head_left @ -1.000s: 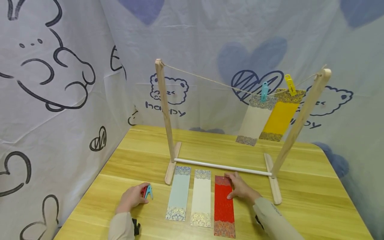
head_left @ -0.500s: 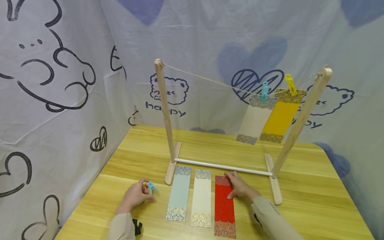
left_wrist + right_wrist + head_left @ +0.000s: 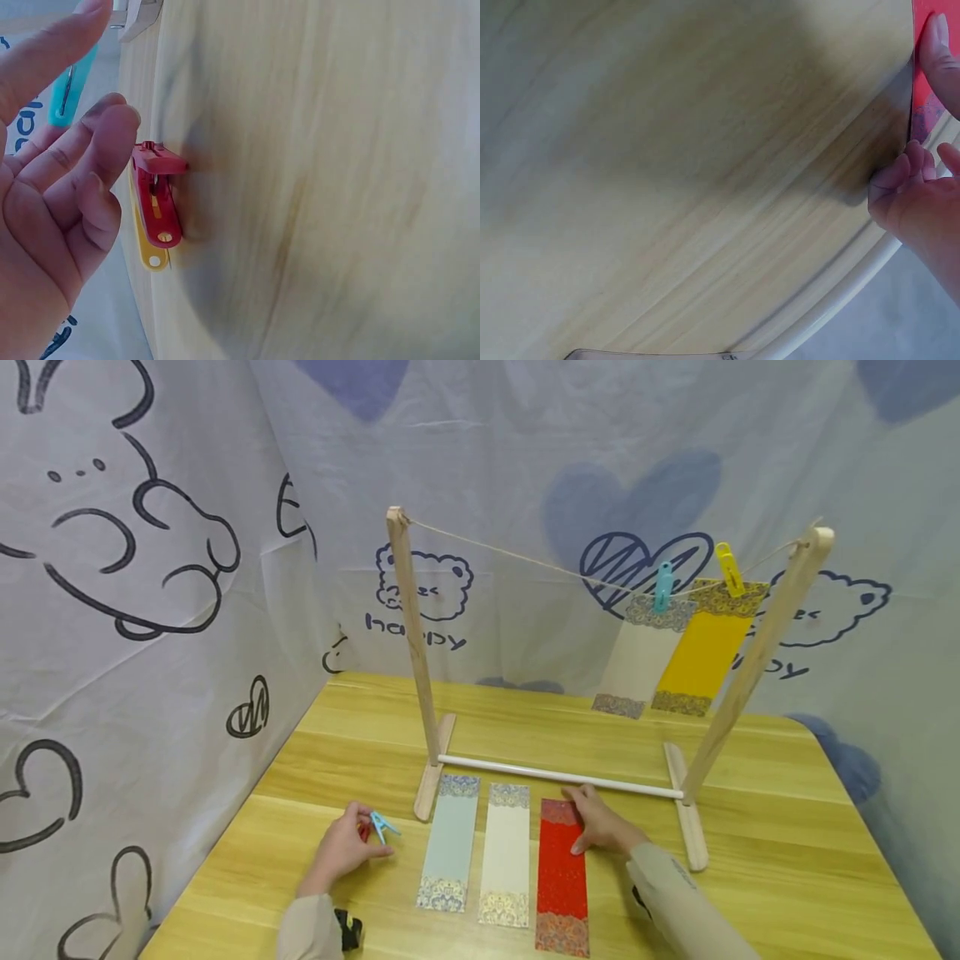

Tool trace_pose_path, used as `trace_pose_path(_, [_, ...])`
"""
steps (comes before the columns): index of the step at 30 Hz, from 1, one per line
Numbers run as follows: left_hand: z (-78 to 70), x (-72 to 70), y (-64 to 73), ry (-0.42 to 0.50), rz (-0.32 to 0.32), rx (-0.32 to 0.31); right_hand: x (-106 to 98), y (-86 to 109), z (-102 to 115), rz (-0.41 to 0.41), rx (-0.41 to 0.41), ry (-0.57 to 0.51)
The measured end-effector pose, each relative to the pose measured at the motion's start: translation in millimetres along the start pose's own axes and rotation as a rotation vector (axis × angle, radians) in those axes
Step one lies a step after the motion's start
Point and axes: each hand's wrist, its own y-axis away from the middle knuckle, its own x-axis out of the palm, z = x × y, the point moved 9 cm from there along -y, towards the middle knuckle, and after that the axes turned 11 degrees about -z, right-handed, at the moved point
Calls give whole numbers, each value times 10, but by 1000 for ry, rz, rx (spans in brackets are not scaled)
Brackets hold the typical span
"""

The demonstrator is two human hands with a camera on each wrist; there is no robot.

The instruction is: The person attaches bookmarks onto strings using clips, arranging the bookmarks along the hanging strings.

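Head view: at 7 o'clock the left hand (image 3: 343, 852) curls its fingers about a blue clip (image 3: 383, 827), thumb apart; at 5 o'clock a red card (image 3: 562, 885) lies flat on the table (image 3: 360, 727), the right hand (image 3: 602, 823) touching its upper right edge, thumb and fingers spread wide. Left wrist view: the blue clip is at 10 o'clock, a red clip (image 3: 157, 210) at 9, a yellow clip (image 3: 154, 260) at 8; I cannot tell if these two are held. Right wrist view: at 2 o'clock the thumb rests on the red card.
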Motion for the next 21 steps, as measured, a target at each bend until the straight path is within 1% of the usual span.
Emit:
trace_pose_path(6, [39,0,10,-3,-13,-6,-23,2,-18,-6,13,35])
trace_pose_path(12, [58,6,17,38,-29,-16,-55,-6,-8,-41,-20,77])
trace_pose_path(16, [65,15,17,107,-36,-55,-78,-12,-22,-58,-18,46])
trace_pose_path(21, [46,5,17,248,-73,-98,-76,-19,-50,-56,-11,-3])
